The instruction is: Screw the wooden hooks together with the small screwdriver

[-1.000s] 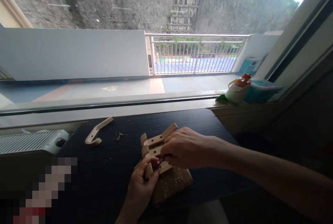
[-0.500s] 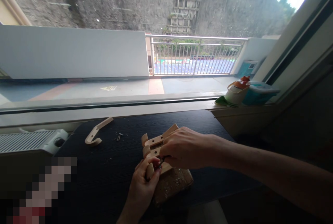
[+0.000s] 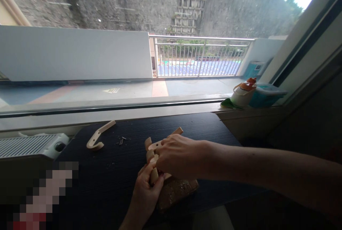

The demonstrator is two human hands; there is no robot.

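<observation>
Where the black wood-grain tabletop (image 3: 107, 173) runs toward its front edge, a brown speckled pressed-chip board (image 3: 179, 191) lies flat. Pale wooden coat hooks (image 3: 148, 143) sit on it side by side, and both hands are on this set. Each hook is a flat, light, unpainted strip with a rounded upturned curl at one end. The curls point toward the tabletop's left edge and the long arms slant away to the back right, one arm tip showing past the knuckles. Three curled ends can be counted at the board.

The left hand (image 3: 145, 195) comes up from the front edge. Its thumb and forefinger pinch the nearest of these curls, and the other fingers are folded under. The right hand (image 3: 176, 157) lies knuckles up across the hooks, its fingers bent and pressed close together. What their tips grip is hidden beneath the hand.

A fourth hook, one loose pale wooden hook (image 3: 99, 136), lies alone near the back left corner of the tabletop, well apart from the board. Between it and the board sit small dark screws (image 3: 122, 139), too small to count surely.

Past the left edge stands one white ribbed heater (image 3: 32, 145). On the window sill beyond the back right corner are one white tub with an orange lid (image 3: 242, 95), one teal plastic box (image 3: 267, 95) just beside it, and one green cloth (image 3: 227, 103).
</observation>
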